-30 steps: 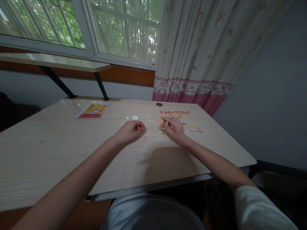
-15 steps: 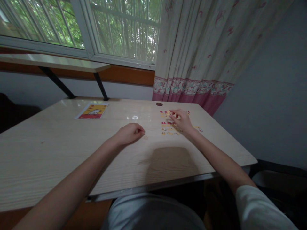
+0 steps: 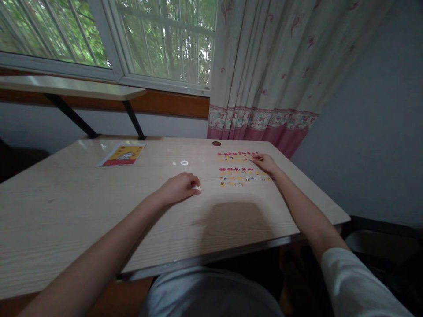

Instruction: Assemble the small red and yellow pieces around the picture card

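Small red, yellow and white puzzle pieces (image 3: pixel 236 169) lie in several rows on the right half of the desk. At the right end of the upper rows is my right hand (image 3: pixel 266 163), its thumb and fingertips pinched on a small yellowish puzzle piece (image 3: pixel 251 159) close to the desktop. My left hand (image 3: pixel 181 187) rests on the desk to the left of the rows. Between its curled fingers and thumb a small white puzzle piece (image 3: pixel 197 188) shows; whether more lie inside the hand is hidden.
A yellow and red picture sheet (image 3: pixel 122 155) lies at the back left of the wooden desk (image 3: pixel 158 237). Behind it, black brackets hold up a raised shelf (image 3: pixel 99 90). A round cable hole (image 3: pixel 216 143) sits near the back edge, before the curtain (image 3: pixel 261 119).
My right hand has moved right along the upper rows, uncovering more pieces. My left hand has turned slightly, and the white piece in its fingers now shows. The view has shifted a little.
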The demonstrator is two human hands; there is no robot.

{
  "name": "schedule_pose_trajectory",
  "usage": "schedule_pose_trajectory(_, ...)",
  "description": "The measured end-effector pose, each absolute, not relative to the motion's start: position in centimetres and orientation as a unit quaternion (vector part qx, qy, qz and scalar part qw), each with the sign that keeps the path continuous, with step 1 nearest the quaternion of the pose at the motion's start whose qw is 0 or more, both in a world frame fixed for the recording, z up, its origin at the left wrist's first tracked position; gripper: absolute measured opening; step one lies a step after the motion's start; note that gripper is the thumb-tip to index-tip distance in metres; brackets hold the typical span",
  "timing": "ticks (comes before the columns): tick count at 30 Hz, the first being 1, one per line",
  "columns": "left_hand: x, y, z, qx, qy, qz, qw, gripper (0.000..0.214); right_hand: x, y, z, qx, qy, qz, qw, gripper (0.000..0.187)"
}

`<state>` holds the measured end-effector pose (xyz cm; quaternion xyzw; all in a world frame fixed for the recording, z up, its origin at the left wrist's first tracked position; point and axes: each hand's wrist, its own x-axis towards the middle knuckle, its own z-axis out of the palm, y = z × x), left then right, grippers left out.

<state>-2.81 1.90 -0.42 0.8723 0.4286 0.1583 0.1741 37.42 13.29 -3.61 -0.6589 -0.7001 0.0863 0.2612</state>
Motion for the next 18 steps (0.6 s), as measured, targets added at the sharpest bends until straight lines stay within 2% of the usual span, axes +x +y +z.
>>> schedule_pose_trajectory(4, -2.6, 1.7, -0.3, 0.868, 0.408, 0.193, 0.207, 0.017, 37.1, 13.5, -3.6, -0.673, -0.702, 0.069, 0.224, 0.029)
schedule_pose_trajectory(9, -2.3, 1.0, -0.1, 0.828, 0.407, 0.226, 0.313, 0.014, 36.6, 12.9, -3.2, -0.675, -0.701, 0.047, 0.224, 0.034)
schedule_pose_trajectory(13, -1.9, 0.7, 0.0, 0.794, 0.411, 0.269, 0.358, 0.012, 34.6, 12.1, -2.2, -0.628, -0.734, 0.003, 0.258, 0.027)
schedule_pose_trajectory(18, -1.4, 0.5, 0.2, 0.729, 0.429, 0.321, 0.426, 0.017, 29.1, 9.2, -0.9, -0.494, -0.811, 0.006, 0.314, 0.017)
